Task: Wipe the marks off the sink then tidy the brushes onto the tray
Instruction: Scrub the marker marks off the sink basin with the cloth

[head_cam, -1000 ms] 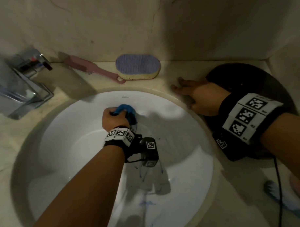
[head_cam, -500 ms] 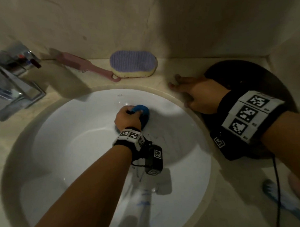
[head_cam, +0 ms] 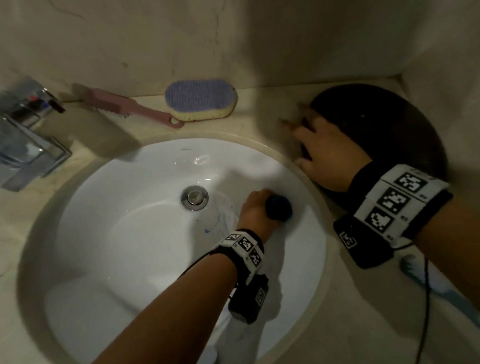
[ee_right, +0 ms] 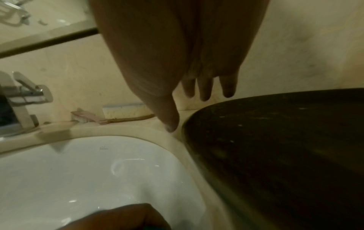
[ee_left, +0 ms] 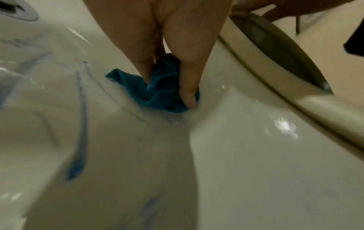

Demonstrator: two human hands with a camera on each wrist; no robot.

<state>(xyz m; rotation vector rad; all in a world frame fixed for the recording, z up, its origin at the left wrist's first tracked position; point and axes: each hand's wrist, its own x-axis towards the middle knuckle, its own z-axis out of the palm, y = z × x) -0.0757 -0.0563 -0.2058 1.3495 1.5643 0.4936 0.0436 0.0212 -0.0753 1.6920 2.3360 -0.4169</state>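
My left hand [head_cam: 257,208] grips a bunched blue cloth [head_cam: 279,211] and presses it on the right inner wall of the white sink [head_cam: 121,240]. In the left wrist view the cloth [ee_left: 163,93] sits between thumb and fingers, with blue marks [ee_left: 78,140] streaked beside it. Faint blue marks [head_cam: 216,226] lie right of the drain [head_cam: 194,197]. My right hand [head_cam: 324,149] rests flat, fingers spread, over the edge of the dark round tray [head_cam: 394,127]. A pink brush [head_cam: 127,108] and a purple-topped scrub brush [head_cam: 200,98] lie behind the sink. A blue brush [head_cam: 438,286] lies at the right front.
A chrome tap [head_cam: 22,140] stands at the left back of the beige counter [head_cam: 333,328]. The wall runs close behind the brushes and turns a corner at the tray's right. A black cable [head_cam: 425,311] hangs from my right wrist over the blue brush.
My left hand has swept the cloth from the basin's middle over to its right wall, uncovering the drain. My right hand has shifted slightly on the tray's edge.
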